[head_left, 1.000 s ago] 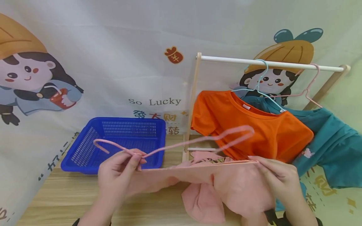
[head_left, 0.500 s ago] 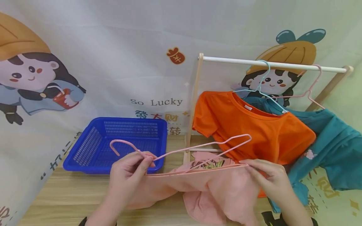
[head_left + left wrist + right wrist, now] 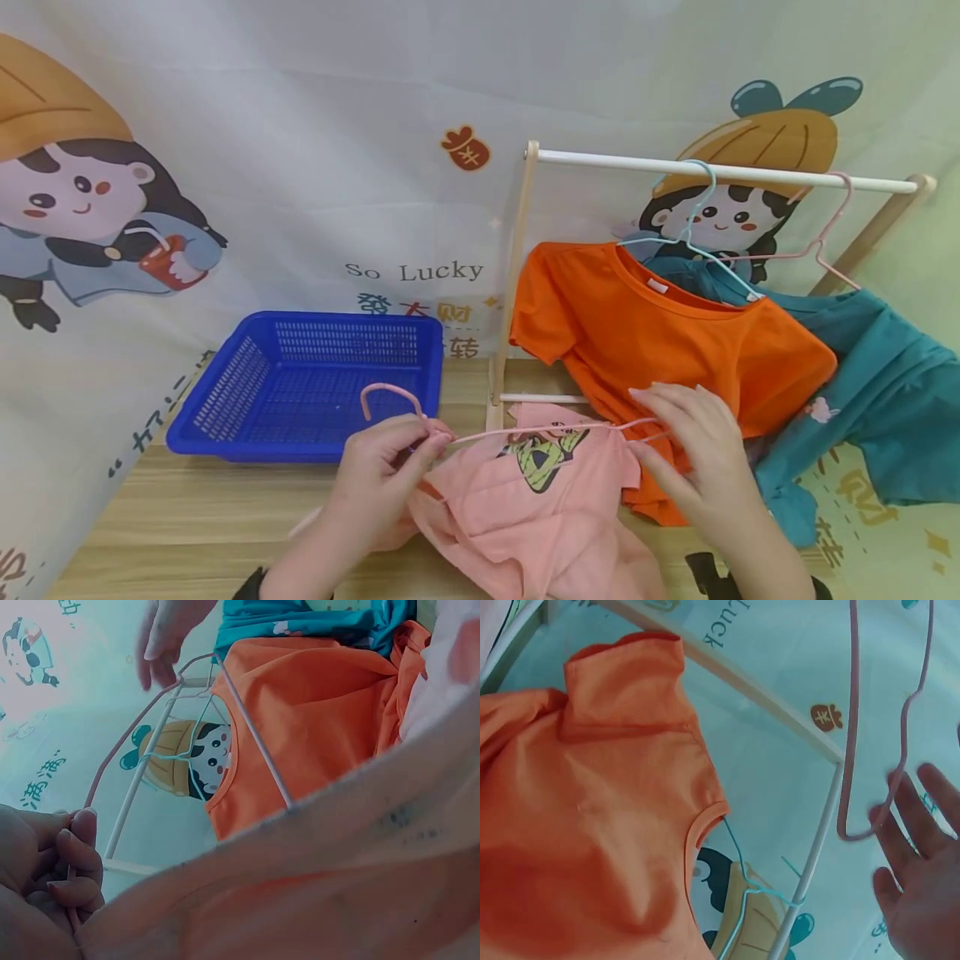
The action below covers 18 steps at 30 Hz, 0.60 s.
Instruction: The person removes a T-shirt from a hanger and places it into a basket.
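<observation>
My left hand (image 3: 386, 467) pinches a pink clothes hanger (image 3: 510, 431) just below its hook. Beneath it, a pink T-shirt (image 3: 555, 525) with a green and black print droops over the table. In the left wrist view, the shirt's pink cloth (image 3: 247, 900) fills the foreground close to the curled fingers; whether they also grip it, I cannot tell. My right hand (image 3: 697, 442) is at the hanger's far end, fingers spread and extended. In the right wrist view, the hanger's rounded end (image 3: 859, 834) lies by those fingertips; contact is unclear.
A blue plastic basket (image 3: 180, 446) stands at the left of the table. At right, a small rack with a white rail (image 3: 600, 160) bears an orange T-shirt (image 3: 675, 358) on a light blue hanger and a teal garment (image 3: 885, 367) on a pink one.
The right hand has let go of the pink shirt's edge and moved up to the hanger's end. The left hand has shifted right with the hanger; the shirt has dropped, showing its print.
</observation>
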Each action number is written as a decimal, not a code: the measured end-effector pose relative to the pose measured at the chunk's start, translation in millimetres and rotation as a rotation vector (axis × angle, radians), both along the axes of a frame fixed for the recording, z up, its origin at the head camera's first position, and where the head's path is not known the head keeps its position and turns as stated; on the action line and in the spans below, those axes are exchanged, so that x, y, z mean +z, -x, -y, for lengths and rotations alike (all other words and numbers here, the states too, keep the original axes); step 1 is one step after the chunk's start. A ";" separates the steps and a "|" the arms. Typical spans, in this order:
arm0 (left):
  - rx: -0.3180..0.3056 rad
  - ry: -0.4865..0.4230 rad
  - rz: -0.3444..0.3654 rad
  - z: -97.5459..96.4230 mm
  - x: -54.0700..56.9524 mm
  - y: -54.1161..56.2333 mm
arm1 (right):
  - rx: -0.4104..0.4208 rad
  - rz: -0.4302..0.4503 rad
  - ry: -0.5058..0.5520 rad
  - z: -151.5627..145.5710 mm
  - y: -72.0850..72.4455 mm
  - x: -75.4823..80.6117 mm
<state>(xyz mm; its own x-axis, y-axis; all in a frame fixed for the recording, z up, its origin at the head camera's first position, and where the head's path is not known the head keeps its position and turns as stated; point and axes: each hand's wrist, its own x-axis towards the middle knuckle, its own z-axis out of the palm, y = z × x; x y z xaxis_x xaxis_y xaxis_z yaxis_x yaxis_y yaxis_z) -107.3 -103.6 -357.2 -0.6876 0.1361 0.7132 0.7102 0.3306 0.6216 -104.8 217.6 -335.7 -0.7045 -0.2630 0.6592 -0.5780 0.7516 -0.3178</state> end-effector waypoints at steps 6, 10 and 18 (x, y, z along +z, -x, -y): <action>-0.032 0.036 0.037 -3.9 0.6 -2.7 | 0.106 0.028 -0.054 5.8 3.9 -10.8; -0.023 0.143 0.072 1.3 3.3 -3.8 | 0.125 0.028 0.000 3.4 7.2 -15.7; 0.109 0.458 0.309 35.7 4.6 -4.2 | -0.056 0.134 0.036 -8.3 10.9 -18.9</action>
<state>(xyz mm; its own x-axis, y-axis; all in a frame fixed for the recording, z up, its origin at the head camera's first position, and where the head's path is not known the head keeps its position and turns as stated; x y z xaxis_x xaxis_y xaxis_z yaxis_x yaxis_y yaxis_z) -103.1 -139.4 -352.6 -0.8826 0.3011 0.3610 0.4645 0.6770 0.5709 -115.8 225.9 -354.5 -0.7995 -0.1991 0.5666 -0.4864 0.7680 -0.4165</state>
